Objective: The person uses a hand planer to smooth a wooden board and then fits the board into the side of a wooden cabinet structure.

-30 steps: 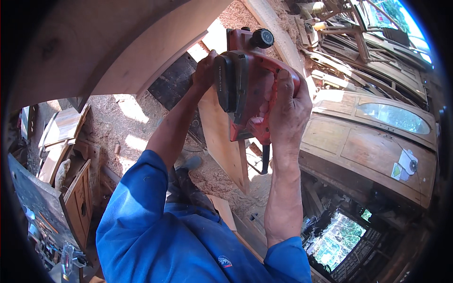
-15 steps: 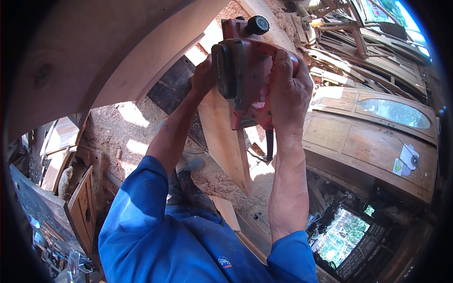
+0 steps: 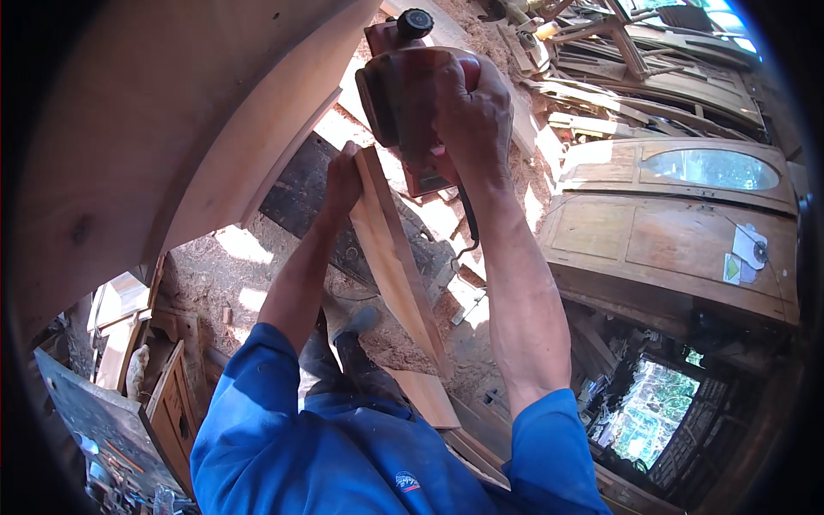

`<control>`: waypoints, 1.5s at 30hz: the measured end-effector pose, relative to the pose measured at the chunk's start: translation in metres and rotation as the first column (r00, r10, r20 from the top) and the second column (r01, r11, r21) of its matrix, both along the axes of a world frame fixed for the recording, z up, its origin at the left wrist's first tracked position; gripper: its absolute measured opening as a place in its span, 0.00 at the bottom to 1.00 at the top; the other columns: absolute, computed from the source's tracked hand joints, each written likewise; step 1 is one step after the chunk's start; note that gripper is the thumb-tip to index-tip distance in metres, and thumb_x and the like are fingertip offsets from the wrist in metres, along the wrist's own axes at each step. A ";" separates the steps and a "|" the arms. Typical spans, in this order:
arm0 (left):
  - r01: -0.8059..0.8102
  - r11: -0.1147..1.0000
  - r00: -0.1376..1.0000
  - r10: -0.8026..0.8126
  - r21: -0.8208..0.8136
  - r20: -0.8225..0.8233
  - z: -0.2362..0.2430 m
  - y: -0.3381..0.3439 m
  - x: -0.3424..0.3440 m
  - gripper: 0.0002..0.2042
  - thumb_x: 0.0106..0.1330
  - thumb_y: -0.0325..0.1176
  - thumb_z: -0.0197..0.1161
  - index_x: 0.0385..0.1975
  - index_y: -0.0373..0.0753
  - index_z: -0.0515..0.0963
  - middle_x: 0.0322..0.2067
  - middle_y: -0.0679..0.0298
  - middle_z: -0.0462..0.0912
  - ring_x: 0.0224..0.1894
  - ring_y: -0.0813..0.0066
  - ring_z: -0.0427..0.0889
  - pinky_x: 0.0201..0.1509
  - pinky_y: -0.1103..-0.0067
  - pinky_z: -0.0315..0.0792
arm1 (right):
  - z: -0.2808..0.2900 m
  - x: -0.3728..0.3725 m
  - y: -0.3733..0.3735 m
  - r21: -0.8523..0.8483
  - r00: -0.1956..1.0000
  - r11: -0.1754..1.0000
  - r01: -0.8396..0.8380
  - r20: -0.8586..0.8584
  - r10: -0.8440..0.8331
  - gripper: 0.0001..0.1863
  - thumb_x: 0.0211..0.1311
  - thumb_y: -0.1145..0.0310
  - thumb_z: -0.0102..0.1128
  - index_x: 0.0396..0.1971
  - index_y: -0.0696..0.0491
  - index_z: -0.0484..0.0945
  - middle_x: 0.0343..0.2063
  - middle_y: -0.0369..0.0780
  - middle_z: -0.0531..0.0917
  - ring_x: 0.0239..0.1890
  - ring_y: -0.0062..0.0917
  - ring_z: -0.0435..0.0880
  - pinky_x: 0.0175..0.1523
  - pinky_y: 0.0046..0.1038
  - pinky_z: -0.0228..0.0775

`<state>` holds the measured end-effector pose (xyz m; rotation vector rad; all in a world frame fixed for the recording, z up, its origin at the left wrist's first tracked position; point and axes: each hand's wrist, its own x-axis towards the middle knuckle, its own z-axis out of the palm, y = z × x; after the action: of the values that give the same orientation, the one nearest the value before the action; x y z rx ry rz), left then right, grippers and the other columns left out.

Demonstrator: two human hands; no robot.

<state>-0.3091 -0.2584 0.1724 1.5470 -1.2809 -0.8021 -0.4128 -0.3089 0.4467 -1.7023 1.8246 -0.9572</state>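
Note:
My right hand (image 3: pixel 476 112) is wrapped round the rear handle of a red and black electric planer (image 3: pixel 414 90) with a round black knob at its far end. A black cord (image 3: pixel 469 219) trails from the planer's near end. Beside it, my left hand (image 3: pixel 343 184) grips the far end of a pale wooden board (image 3: pixel 390 249), which slants toward my body with its narrow edge upward. The planer appears just beyond and right of the board's end, seemingly apart from it. My left fingers are partly hidden in shade.
Large curved wooden panels (image 3: pixel 197 112) loom close on the left. A dark plank surface (image 3: pixel 300 184) lies beneath the board. On the right stands a wooden door with an oval glass (image 3: pixel 712 170), near stacked timber (image 3: pixel 661 86). Shavings cover the floor (image 3: pixel 202 279).
The planer has moved left and away from me, off the board, baring its top edge and far end. My left hand has shifted slightly left and nearer, with the board's end in it.

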 end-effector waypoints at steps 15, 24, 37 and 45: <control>-0.070 0.997 0.693 0.033 -0.021 -0.720 0.108 0.058 0.019 0.27 0.81 0.53 0.35 0.39 0.37 0.76 0.38 0.66 0.76 0.49 0.75 0.72 0.61 0.73 0.61 | -0.078 -0.200 0.197 0.600 0.991 0.790 0.129 -0.102 -0.084 0.25 0.62 0.47 0.60 0.33 0.59 0.80 0.18 0.39 0.77 0.21 0.29 0.80 0.34 0.34 0.75; 0.100 0.991 0.710 -0.131 -0.085 -0.692 0.086 0.053 0.046 0.19 0.82 0.41 0.38 0.29 0.39 0.68 0.31 0.64 0.71 0.39 0.73 0.71 0.52 0.73 0.68 | -0.249 -0.226 0.293 0.330 0.968 0.913 0.238 -0.158 -0.195 0.23 0.58 0.50 0.71 0.40 0.55 0.80 0.21 0.36 0.80 0.20 0.20 0.79 0.26 0.26 0.70; 0.054 0.993 0.725 -0.109 -0.103 -0.680 0.085 0.048 0.044 0.21 0.81 0.48 0.42 0.29 0.40 0.68 0.27 0.66 0.70 0.38 0.72 0.71 0.53 0.72 0.66 | -0.345 -0.193 0.286 0.511 0.810 0.768 0.387 0.209 -0.547 0.19 0.58 0.60 0.72 0.45 0.56 0.82 0.31 0.35 0.79 0.24 0.21 0.79 0.31 0.27 0.74; 0.064 0.996 0.890 -0.084 -0.061 -0.449 0.093 0.045 0.033 0.21 0.81 0.46 0.41 0.29 0.38 0.71 0.27 0.65 0.74 0.35 0.73 0.75 0.49 0.74 0.70 | -0.329 -0.201 0.292 0.520 0.879 0.735 0.435 -0.066 -0.473 0.25 0.60 0.60 0.70 0.53 0.57 0.78 0.41 0.40 0.83 0.37 0.24 0.84 0.42 0.26 0.77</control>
<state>-0.2766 -0.2129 0.2653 1.1861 -1.0058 -1.1008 -0.6139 -0.0173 0.1173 -0.8921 2.2452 -0.5862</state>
